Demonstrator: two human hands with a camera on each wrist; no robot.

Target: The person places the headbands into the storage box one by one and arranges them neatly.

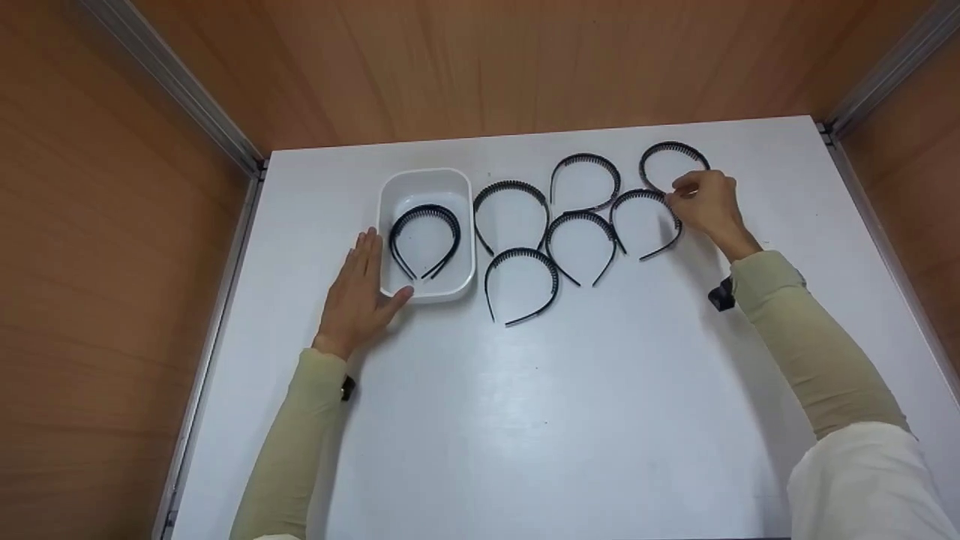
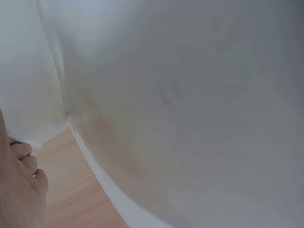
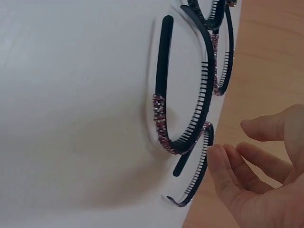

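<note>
Headbands [image 3: 164,61], hands [image 1: 711,204] unclenched, left [image 1: 354,296] touching tray [image 1: 424,187]

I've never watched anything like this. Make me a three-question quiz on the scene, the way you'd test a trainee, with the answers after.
1. How many headbands lie on the table, outside the white container?
2. True or false: the left hand is at the container's left side.
3. Where is the right hand?
A) Inside the container
B) By the headbands farthest from the container
C) On top of the left hand

Key:
1. Six.
2. True.
3. B.
</note>
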